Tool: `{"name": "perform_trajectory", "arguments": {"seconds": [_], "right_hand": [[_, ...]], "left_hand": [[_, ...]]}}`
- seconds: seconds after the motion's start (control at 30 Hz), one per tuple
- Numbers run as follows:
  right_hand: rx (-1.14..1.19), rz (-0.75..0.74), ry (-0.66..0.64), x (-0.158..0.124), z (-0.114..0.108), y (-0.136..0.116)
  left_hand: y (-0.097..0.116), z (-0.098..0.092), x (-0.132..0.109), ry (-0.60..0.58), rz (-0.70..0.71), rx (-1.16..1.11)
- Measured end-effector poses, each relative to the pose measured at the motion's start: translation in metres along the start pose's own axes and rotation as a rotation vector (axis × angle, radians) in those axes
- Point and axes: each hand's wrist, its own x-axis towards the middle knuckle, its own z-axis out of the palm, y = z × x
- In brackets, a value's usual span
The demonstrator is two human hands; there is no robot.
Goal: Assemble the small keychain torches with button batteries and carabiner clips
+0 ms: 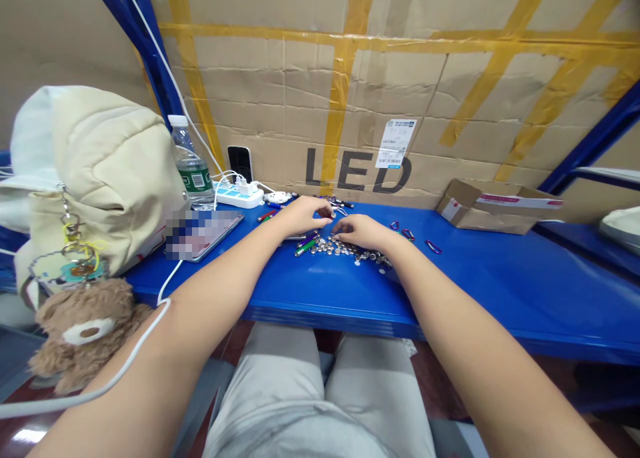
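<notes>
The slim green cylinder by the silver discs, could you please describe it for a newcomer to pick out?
Below the big brown cardboard sheet printed LED, find the glossy blue table and its pile of small, round, silver discs. At the pile's left edge lies the slim green cylinder. Its green colour sets it apart from the purple cylinder just behind it.

Silver discs (337,250), green tube (306,247), blue tabletop (500,278)

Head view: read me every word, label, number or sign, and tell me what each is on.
"LED": black letters on the large cardboard.
White sticker on that cardboard: print too small to read.
Green label on the bottle: too small to read.
Lying phone, screen: pixelated, unreadable.
Small open box, pink-and-white strip: too blurred to read.
</notes>
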Motion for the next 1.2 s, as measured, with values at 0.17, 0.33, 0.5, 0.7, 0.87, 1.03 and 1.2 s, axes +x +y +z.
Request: {"name": "perform_trajectory", "arguments": {"seconds": [0.17, 0.33, 0.5, 0.7, 0.87, 1.03, 1.2], "right_hand": [[0.044, -0.007, -0.021, 0.004, 0.002, -0.002], [0.047, 0.098, -0.018, 0.003, 0.001, -0.008], [0.050, 0.041, 0.196, 0.002, -0.005, -0.006], [0.184, -0.058, 0.545, 0.003, -0.009, -0.011], [0.206, -0.127, 0.535, 0.002, -0.007, -0.014], [0.141, -0.205, 0.511, -0.001, -0.011, -0.012], [0.090, -0.226, 0.474, -0.005, -0.014, -0.012]], "left_hand": [[0.000, 0.000, 0.000, -0.010, -0.009, -0.016], [0.000, 0.002, 0.000, -0.007, -0.026, -0.028], [0.001, 0.002, -0.002, -0.011, -0.027, -0.065], [0.006, 0.001, -0.004, 0.006, -0.076, -0.195], [0.008, 0.004, -0.003, 0.000, -0.080, -0.350], [0.005, 0.007, -0.001, 0.005, -0.106, -0.367], [0.003, 0.006, -0.001, 0.006, -0.106, -0.379]]}}
